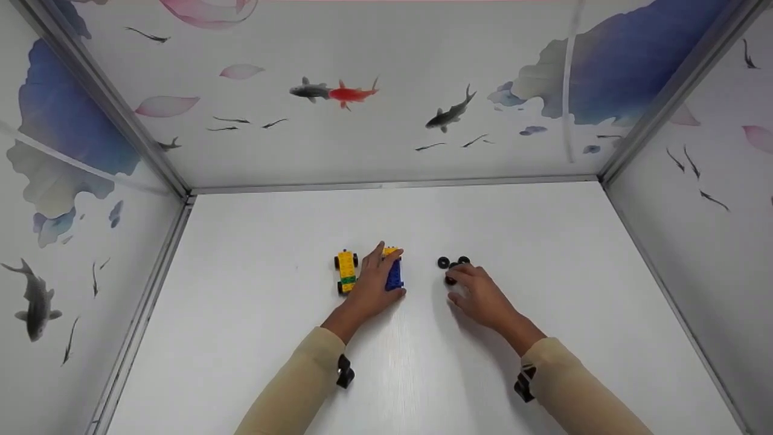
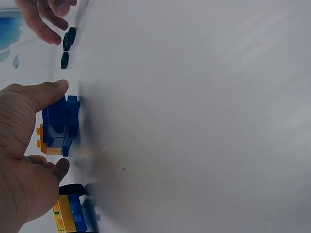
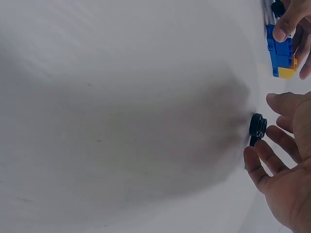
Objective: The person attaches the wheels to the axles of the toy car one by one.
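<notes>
My left hand [image 1: 369, 284] holds a blue and yellow toy-brick car body [image 1: 394, 275] on the table, thumb at the near end and fingers over the far end and left side. The left wrist view shows its blue side [image 2: 58, 119] between thumb and fingers; part of it is hidden. My right hand [image 1: 482, 296] hovers at a small group of black toy wheels [image 1: 443, 262], fingers loosely bent. In the right wrist view a wheel [image 3: 256, 127] appears in the gap between thumb and fingers, with no grip on it.
Just left of my left hand stands a second toy-brick car [image 1: 346, 266], yellow with a green strip and black wheels. The white table [image 1: 386, 374] is bordered by a back wall [image 1: 386, 145] and side walls printed with fish and petals.
</notes>
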A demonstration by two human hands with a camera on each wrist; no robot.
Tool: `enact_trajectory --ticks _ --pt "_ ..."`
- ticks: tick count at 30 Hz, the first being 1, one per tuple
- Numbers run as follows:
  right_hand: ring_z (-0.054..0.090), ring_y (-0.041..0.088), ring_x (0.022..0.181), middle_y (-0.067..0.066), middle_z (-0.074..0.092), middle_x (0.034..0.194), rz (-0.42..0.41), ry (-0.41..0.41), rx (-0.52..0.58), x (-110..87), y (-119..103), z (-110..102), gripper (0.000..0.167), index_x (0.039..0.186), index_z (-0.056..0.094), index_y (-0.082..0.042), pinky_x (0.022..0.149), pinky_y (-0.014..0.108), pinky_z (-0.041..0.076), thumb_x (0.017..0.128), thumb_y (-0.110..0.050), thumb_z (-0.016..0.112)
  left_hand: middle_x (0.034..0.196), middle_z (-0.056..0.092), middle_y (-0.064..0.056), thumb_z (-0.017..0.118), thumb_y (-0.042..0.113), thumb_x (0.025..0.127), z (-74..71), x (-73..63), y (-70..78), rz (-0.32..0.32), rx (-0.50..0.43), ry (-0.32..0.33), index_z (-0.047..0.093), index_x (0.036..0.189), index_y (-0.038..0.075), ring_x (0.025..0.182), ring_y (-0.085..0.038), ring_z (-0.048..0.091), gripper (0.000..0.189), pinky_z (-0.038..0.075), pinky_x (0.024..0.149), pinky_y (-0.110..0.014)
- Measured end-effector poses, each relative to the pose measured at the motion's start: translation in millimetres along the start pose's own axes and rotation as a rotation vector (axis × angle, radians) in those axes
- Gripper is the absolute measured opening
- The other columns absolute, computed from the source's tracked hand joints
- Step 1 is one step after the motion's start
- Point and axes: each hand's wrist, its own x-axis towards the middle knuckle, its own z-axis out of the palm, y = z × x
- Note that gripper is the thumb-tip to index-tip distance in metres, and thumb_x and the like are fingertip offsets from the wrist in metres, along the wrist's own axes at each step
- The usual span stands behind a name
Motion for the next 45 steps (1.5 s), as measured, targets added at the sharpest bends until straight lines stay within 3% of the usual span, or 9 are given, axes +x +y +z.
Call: enact_trajectory --ticks 17,25,31,36,45 --pt "0.063 0.044 0.133 0.021 0.067 0.141 -0.001 -0.014 -0.029 3.6 0.8 2.6 0.036 0.135 0.073 0.006 0.114 0.057 0.056 0.101 -0.004 0.077 0.185 0.020 -0.011 0.083 0.027 0.101 -6.1 7.4 -0.6 -0.003 0.046 -0.012 0.040 0.169 0.031 0.169 -0.039 0.025 0.081 0.039 0.132 -0.061" --pt "0.064 0.044 0.128 0.019 0.066 0.135 -0.042 -0.008 -0.065 2.5 3.9 3.7 0.026 0.124 0.077 0.005 0.110 0.057 0.057 0.098 0.000 0.076 0.178 0.030 -0.011 0.088 0.026 0.096 -8.2 7.9 2.3 0.007 0.042 0.009 0.048 0.164 0.028 0.160 -0.042 0.033 0.078 0.046 0.126 -0.060" --pt "0.063 0.043 0.130 0.018 0.066 0.135 -0.011 -0.022 -0.041 2.3 5.5 3.0 0.027 0.125 0.077 0.004 0.112 0.056 0.056 0.098 0.001 0.075 0.175 0.032 -0.008 0.091 0.024 0.093 -8.7 5.1 7.1 0.006 0.026 0.043 0.051 0.158 0.029 0.154 -0.045 0.042 0.077 0.051 0.122 -0.061" --pt "0.063 0.043 0.132 0.018 0.066 0.134 -0.001 -0.019 -0.024 1.0 6.9 2.5 0.026 0.124 0.078 0.003 0.113 0.056 0.056 0.098 0.002 0.075 0.175 0.028 -0.001 0.092 0.021 0.092 -8.5 3.5 8.4 0.003 -0.043 0.066 0.053 0.153 0.029 0.150 -0.043 0.051 0.072 0.054 0.121 -0.057" --pt "0.062 0.043 0.131 0.018 0.066 0.135 0.006 -0.025 -0.014 -0.3 6.0 2.0 0.028 0.126 0.077 0.004 0.112 0.056 0.056 0.098 0.001 0.075 0.176 0.025 0.007 0.096 0.019 0.088 -10.0 1.0 9.5 -0.009 -0.230 0.111 0.060 0.134 0.026 0.150 -0.037 0.053 0.058 0.050 0.125 -0.054"
